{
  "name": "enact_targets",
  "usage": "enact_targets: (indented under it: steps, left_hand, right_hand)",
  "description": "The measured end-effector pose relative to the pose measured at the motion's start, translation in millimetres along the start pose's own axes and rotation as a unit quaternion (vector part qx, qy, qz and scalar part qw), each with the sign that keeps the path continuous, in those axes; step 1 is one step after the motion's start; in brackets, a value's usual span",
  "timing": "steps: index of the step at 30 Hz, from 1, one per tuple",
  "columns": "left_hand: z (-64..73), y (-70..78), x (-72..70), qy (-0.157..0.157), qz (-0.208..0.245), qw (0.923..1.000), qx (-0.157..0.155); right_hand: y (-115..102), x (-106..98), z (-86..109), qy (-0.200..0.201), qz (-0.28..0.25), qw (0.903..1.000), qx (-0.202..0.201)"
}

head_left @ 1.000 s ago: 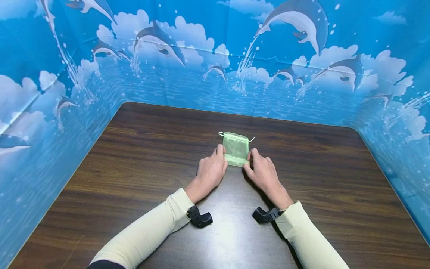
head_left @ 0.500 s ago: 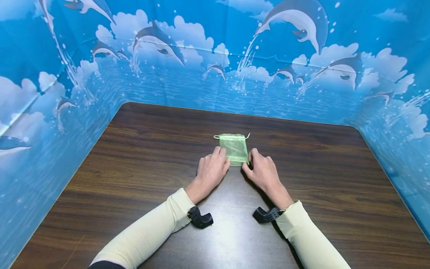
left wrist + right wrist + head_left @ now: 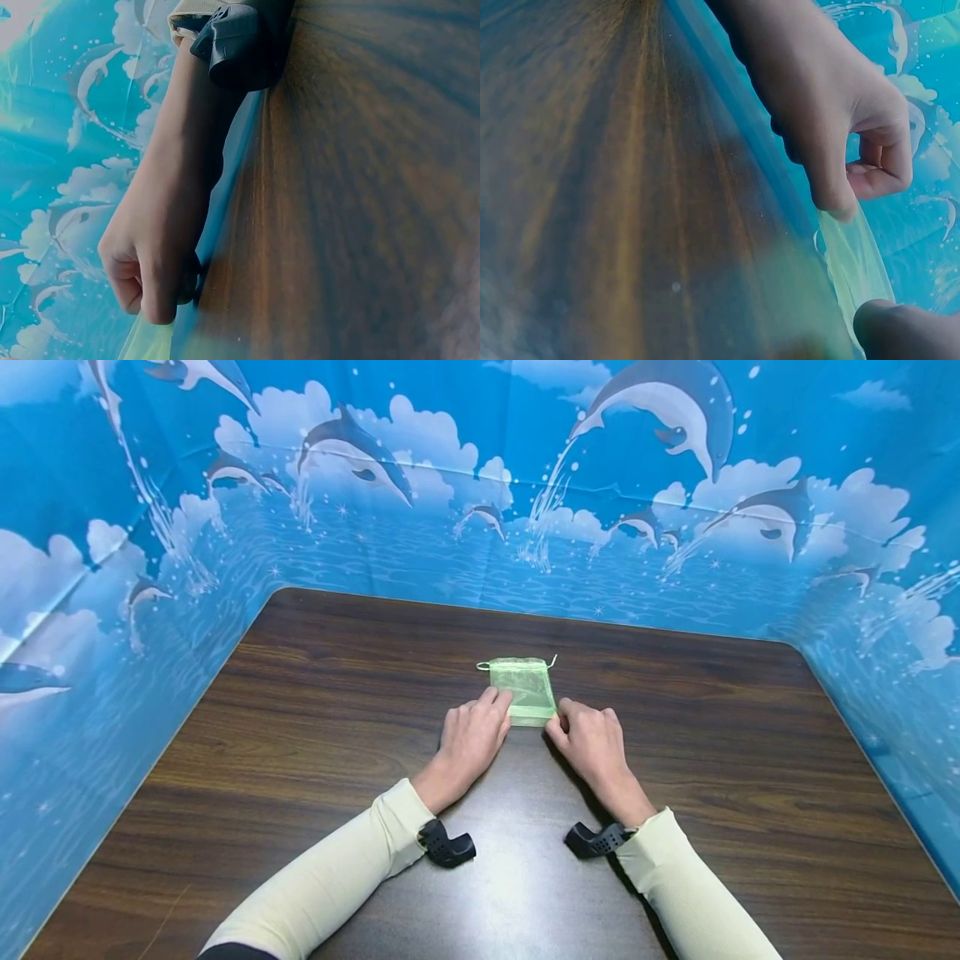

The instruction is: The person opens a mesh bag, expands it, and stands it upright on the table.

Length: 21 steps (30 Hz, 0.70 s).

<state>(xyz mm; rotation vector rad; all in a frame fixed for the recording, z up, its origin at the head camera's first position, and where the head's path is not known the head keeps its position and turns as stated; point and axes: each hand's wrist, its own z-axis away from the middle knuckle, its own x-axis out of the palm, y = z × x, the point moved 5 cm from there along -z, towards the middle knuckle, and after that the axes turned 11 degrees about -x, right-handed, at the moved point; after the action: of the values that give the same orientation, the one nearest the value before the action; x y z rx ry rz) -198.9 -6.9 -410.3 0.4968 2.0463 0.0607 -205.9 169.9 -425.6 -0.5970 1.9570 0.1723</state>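
Observation:
A small sheer light-green drawstring pouch (image 3: 519, 678) lies flat on the table, its corded mouth facing the far side. Along the near edge runs a paler band that looks folded over. My left hand (image 3: 471, 737) pinches the pouch's near left corner, with the fingertips over its side. At the near right corner, my right hand (image 3: 592, 742) pinches the fabric between thumb and curled forefinger. The right wrist view shows the pouch fabric (image 3: 855, 262) stretched from the right thumb toward the left thumb (image 3: 900, 326). Only a sliver of the pouch (image 3: 150, 341) shows in the left wrist view.
The dark wood-grain table (image 3: 300, 693) reaches back to a blue curtain (image 3: 420, 552) printed with dolphins, which encloses its far side and both flanks. A black wrist mount (image 3: 447, 845) sits at the left cuff, another wrist mount (image 3: 596, 840) at the right.
The pouch has shifted slightly left between my hands. Its near band narrowed, then widened again. My right fingertips have drawn back a little, and my left fingers reach slightly further over the pouch.

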Motion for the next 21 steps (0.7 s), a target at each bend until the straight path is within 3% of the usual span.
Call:
enact_targets:
  steps: [5, 13, 21]
  left_hand:
    - [0.4, -1.1, 1.7, -0.003, 0.002, 1.0, -0.007]
    - [2.2, -2.6, 9.4, -0.052, -0.002, 0.9979, -0.039]
    - [-0.1, -10.1, 13.8, -0.072, 0.046, 0.9926, -0.087]
  right_hand:
    - [0, 0, -0.1, 0.004, -0.01, 0.9999, 0.003]
    - [-7, 2, -1.6, -0.017, -0.022, 0.9996, 0.002]
    - [-7, 2, -1.0, -0.036, -0.024, 0.9991, 0.005]
